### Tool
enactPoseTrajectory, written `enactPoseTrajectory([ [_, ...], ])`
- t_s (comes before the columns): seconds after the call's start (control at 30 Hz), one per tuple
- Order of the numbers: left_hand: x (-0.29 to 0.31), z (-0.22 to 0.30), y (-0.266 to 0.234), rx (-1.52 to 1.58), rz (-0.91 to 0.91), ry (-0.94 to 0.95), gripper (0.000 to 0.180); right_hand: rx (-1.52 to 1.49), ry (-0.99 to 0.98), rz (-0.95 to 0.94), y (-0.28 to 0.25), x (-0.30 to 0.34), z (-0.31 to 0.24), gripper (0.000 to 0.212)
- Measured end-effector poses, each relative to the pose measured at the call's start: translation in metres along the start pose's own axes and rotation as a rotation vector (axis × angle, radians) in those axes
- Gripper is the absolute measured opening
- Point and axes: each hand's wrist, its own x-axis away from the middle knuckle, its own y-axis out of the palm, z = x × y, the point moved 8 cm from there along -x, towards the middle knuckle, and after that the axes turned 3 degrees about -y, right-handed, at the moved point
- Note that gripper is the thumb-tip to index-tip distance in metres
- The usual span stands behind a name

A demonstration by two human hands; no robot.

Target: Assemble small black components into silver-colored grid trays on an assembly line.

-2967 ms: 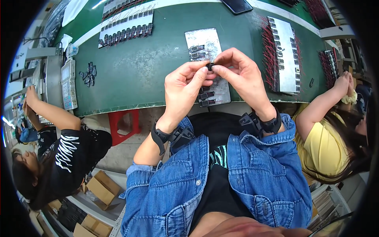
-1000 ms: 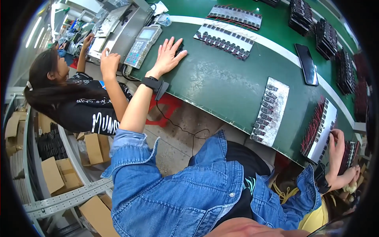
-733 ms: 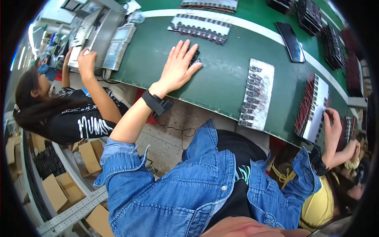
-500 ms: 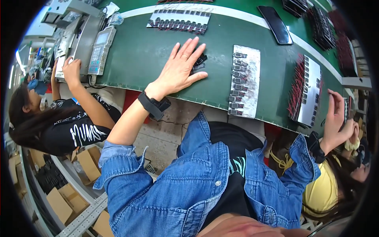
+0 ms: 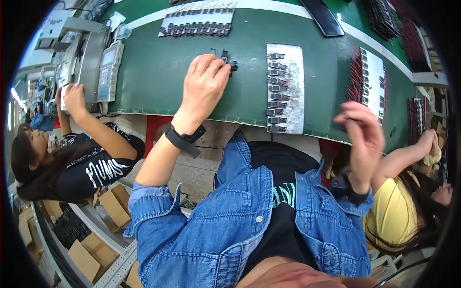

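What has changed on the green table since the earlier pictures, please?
The left hand has slid the small black boxy parts rightward, away from the grey keypad device, and curled its spread fingers. The right hand has moved left; its grip is blurred. The black glass-faced phone and silver metal plate stayed put.

Blue denim shirt (image 5: pixel 225 206), black wristbands (image 5: pixel 180 141)

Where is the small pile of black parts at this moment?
In the head view, upper middle, the pile of black parts lies on the green table, close by the left hand and left of the nearest metal plate.
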Motion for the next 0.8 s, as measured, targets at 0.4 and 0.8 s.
enactPoseTrajectory([
  [0.4,-0.008,0.054,-0.002,0.078,-0.065,0.023,0.030,-0.676,0.627,-0.217,0.095,-0.007,0.084,0.017],
  [0.8,-0.010,0.081,-0.026,0.674,-0.018,-0.088,0.029,-0.566,0.609,-0.281,0.094,-0.004,0.085,0.016],
])
